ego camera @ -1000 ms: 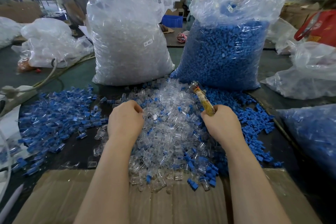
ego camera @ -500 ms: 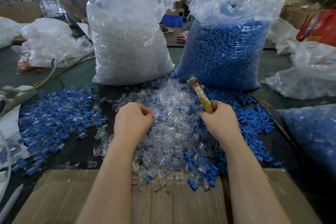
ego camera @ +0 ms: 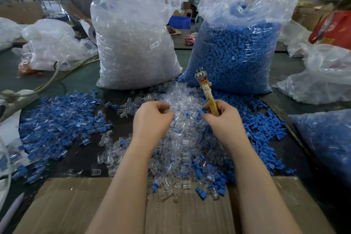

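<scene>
A heap of clear plastic parts (ego camera: 182, 150) mixed with small blue parts lies on the dark table in front of me. My left hand (ego camera: 152, 119) hovers over the heap with fingers curled, pinching a clear part at its fingertips. My right hand (ego camera: 222, 119) grips the yellowed handle of a small metal-headed tool (ego camera: 206, 91) that points up and away, and its fingertips pinch a blue part (ego camera: 204, 110). The two hands are close together above the heap's middle.
A tall bag of clear parts (ego camera: 133, 47) and a bag of blue parts (ego camera: 237, 49) stand behind the heap. Assembled blue-and-clear pieces (ego camera: 57, 119) spread at the left, loose blue parts (ego camera: 266, 129) at the right. Cardboard (ego camera: 76, 205) covers the near edge. More bags sit at both sides.
Both hands have lifted off the heap and moved toward each other. The left hand came right with a clear part; the right hand tilted the tool more upright.
</scene>
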{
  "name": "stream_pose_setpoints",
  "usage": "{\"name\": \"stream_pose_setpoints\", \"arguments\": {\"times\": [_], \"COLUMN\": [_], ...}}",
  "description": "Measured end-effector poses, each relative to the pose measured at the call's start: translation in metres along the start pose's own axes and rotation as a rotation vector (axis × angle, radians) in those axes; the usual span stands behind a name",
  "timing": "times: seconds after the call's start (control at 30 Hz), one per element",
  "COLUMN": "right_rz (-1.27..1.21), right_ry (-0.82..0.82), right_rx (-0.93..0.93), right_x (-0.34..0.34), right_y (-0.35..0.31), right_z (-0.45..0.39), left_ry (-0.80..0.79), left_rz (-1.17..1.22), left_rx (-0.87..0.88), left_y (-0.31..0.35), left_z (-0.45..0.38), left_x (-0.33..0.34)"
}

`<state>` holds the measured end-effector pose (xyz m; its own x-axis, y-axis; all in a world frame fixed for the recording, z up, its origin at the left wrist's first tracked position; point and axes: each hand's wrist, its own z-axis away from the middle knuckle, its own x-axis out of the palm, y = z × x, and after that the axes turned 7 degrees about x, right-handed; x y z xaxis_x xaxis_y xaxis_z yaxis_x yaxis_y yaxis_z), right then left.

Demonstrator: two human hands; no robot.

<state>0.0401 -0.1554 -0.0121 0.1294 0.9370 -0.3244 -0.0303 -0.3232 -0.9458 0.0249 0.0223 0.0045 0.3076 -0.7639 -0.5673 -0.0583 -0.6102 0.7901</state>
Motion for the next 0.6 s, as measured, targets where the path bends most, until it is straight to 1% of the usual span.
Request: {"name": "stream_pose_setpoints", "arguments": {"times": [0.13,0.23,0.33,0.47,0.6], "right_rz": [-0.066,-0.113,-0.142,-0.185,-0.235], "right_ry": [-0.008,-0.028,-0.024,0.007,-0.006], "right_rx": [-0.027,-0.040,-0.055,-0.093,-0.123], "right_x": [0.002,0.003,0.005,0.007,0.009], "right_y": [-0.004,-0.007,-0.008,-0.012,-0.014], "right_z": [0.003,0.004,0.006,0.008,0.010], "left_ry": [-0.053,-0.105,-0.096,-0.081,-0.096], "left_rz": [0.364,0.585,0.801,0.938,0.952], "left_rx": [-0.079,-0.216,-0.333,-0.381,-0.380], "left_y": [0.018,0.026,0.029,0.030,0.031], "left_z": [0.003,0.005,0.004,0.003,0.006], "left_x": [0.017,0.025,0.026,0.021,0.021]}}
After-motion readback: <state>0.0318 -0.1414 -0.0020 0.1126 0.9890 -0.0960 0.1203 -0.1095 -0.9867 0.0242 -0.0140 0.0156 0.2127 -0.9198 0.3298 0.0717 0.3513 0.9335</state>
